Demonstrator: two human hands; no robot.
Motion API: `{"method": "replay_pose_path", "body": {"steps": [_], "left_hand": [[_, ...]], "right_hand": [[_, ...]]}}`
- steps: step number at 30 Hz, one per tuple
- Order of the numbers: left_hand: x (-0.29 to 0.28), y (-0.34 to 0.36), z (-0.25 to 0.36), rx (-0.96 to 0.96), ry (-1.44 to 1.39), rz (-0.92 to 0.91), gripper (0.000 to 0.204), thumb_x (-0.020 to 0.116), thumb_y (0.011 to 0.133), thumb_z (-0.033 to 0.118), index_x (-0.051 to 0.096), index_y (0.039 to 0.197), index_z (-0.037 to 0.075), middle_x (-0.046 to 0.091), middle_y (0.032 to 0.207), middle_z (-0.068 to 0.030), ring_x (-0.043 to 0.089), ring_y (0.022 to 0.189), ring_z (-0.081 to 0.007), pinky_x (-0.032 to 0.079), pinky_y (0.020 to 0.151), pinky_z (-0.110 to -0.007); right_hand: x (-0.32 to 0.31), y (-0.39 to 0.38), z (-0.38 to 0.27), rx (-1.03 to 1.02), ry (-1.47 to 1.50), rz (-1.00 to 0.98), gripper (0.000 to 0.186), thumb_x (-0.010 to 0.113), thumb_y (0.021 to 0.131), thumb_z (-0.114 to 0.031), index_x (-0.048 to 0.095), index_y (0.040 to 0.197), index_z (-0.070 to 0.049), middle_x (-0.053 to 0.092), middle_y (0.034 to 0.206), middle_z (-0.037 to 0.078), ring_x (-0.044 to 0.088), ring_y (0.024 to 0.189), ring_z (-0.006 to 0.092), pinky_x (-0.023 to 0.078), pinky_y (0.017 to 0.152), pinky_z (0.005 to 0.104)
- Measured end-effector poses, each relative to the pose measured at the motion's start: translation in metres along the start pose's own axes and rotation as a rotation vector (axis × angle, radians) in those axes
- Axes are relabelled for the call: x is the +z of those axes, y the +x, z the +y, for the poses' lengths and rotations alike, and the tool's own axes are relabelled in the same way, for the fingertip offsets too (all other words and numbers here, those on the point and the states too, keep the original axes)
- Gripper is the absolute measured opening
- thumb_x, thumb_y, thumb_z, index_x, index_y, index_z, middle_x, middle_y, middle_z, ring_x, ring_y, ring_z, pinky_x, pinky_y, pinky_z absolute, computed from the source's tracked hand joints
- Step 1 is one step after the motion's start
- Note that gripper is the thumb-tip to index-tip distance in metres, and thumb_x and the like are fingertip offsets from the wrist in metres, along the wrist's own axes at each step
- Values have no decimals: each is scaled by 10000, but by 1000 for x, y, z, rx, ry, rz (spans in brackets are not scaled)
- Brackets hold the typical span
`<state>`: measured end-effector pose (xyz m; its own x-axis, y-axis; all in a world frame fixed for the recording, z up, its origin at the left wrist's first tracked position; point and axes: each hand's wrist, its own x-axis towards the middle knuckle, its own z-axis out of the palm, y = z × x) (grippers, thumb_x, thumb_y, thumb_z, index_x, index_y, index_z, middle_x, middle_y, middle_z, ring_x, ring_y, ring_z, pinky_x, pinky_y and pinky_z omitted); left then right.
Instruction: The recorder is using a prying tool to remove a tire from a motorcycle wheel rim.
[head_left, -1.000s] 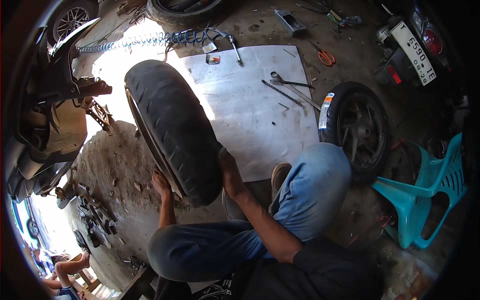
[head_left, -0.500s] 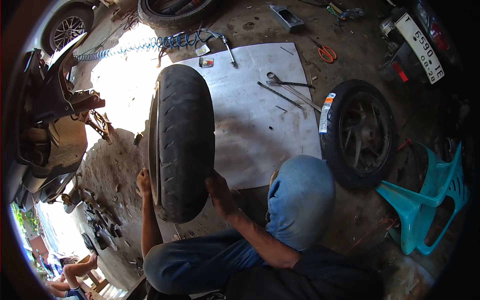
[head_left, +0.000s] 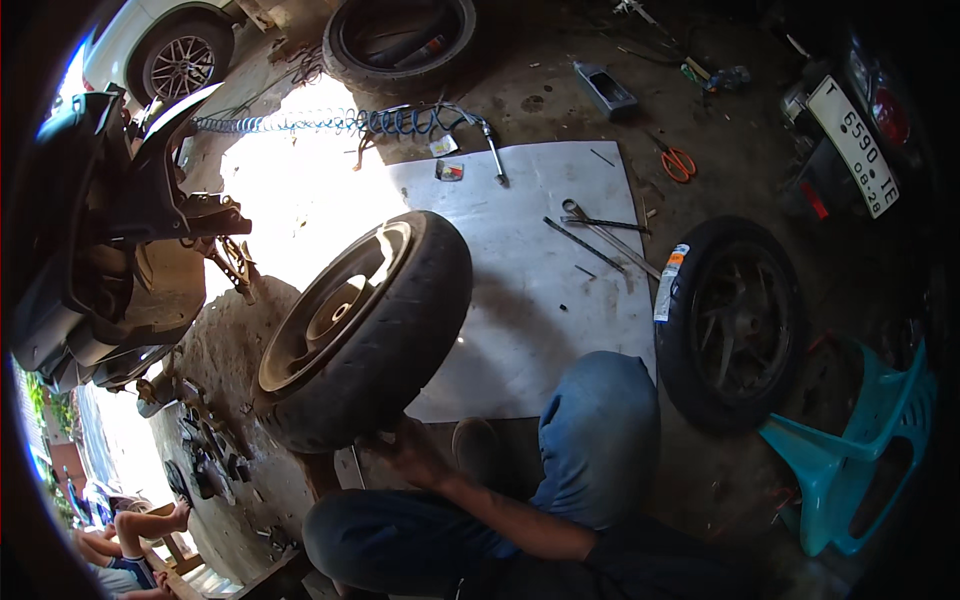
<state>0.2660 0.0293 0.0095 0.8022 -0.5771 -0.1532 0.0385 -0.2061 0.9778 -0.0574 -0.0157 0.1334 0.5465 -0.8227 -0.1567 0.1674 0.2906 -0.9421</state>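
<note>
A worn black motorcycle tyre (head_left: 420, 300) on a pale rim (head_left: 287, 357) is tilted up in front of me, hub face showing. My right hand (head_left: 405, 450) grips its lower edge. My left wrist (head_left: 322, 472) runs up beneath it, with the fingers hidden. Behind the wheel a white sheet (head_left: 530, 370) bears a ring spanner (head_left: 610, 235), dark rods (head_left: 580, 242) and an air chuck (head_left: 498, 165). A second wheel (head_left: 685, 365), with a label on its tread, lies to the right, past my bent jeans-clad knee (head_left: 600, 420).
Scooters flank me (head_left: 110, 260) (head_left: 810, 190). A teal plastic chair (head_left: 830, 470) is at right, orange scissors (head_left: 678, 164) beyond the sheet. A loose tyre (head_left: 400, 75), coiled hose (head_left: 330, 120) and car (head_left: 120, 40) are at the back; a seated person's leg (head_left: 150, 530) shows lower left.
The held wheel has gone from upright and edge-on to tilted, its hub face now visible. My right hand has moved down and left along the tyre. The whole view has shifted somewhat.
</note>
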Motion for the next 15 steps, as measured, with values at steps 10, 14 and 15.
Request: {"method": "replay_pose_path", "body": {"steps": [10, 14, 15], "left_hand": [[109, -72, 182, -191, -801, -195, 705, 385, 1070, 566, 340, 1589, 90, 373, 1633, -129, 380, 1487, -309, 298, 1239, -474], [154, -35, 213, -80, -734, -428, 674, 389, 1080, 563, 397, 1549, 78, 486, 1533, -111, 494, 1390, -284, 383, 1186, -435], [174, -30, 226, -71, -689, -432, 660, 391, 1084, 552, 413, 1534, 70, 508, 1506, -117, 522, 1360, -278, 411, 1161, -417]], "right_hand": [[-10, -9, 27, -57, -102, 262, 287, 686, 968, -222, 680, 1167, -15, 732, 961, 151, 717, 892, 289, 532, 793, 383], [-49, -11, -42, 196, -34, 156, 277, 587, 1034, -257, 722, 1071, -18, 682, 831, 61, 647, 777, 143, 488, 729, 308], [-65, -14, -68, 345, 160, 110, 371, 540, 1062, -304, 752, 979, -12, 667, 806, 44, 616, 753, 113, 477, 720, 289]]}}
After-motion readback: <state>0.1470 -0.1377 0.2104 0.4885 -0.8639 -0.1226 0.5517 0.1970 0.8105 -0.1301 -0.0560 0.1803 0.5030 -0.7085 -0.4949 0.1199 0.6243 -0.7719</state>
